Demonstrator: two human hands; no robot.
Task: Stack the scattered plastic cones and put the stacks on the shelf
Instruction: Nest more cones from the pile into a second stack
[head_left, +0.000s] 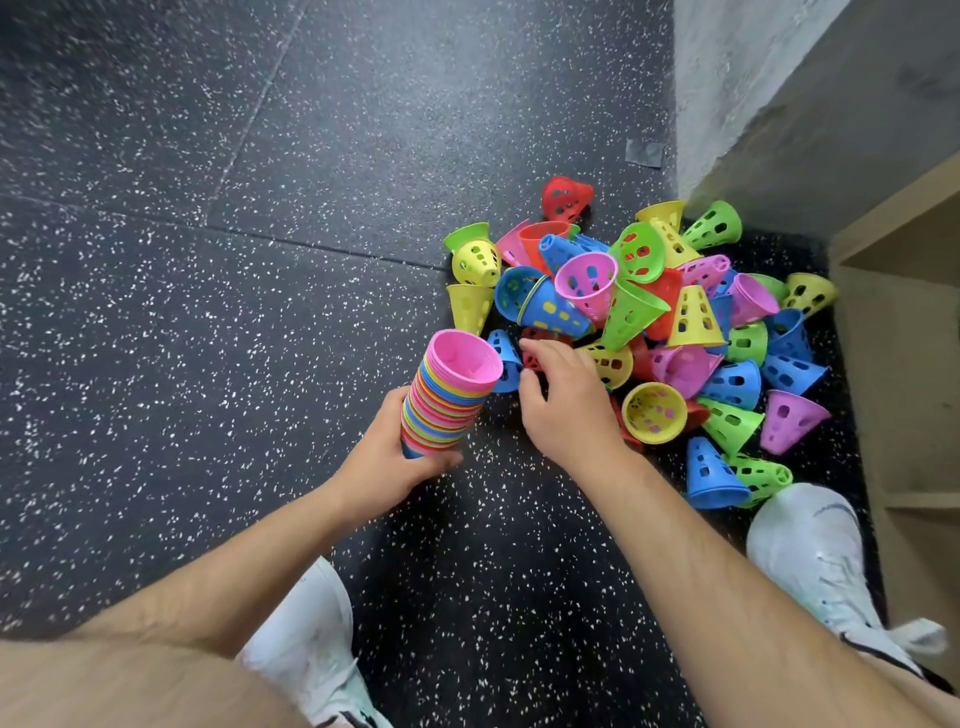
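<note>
Cone stack (451, 395) tilted, mouth up-right

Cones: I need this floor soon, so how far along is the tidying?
One tall stack of nested cones is built, gripped by the left hand. The right hand reaches into the pile at a red cone; whether it grips is unclear. Remaining: that pile of loose cones on the floor, and no stack shows on the visible shelf.

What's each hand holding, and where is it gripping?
Left hand grips the stack of nested cones round its bottom end. Right hand is at the cone pile; whether it grips one cannot be told.
</note>
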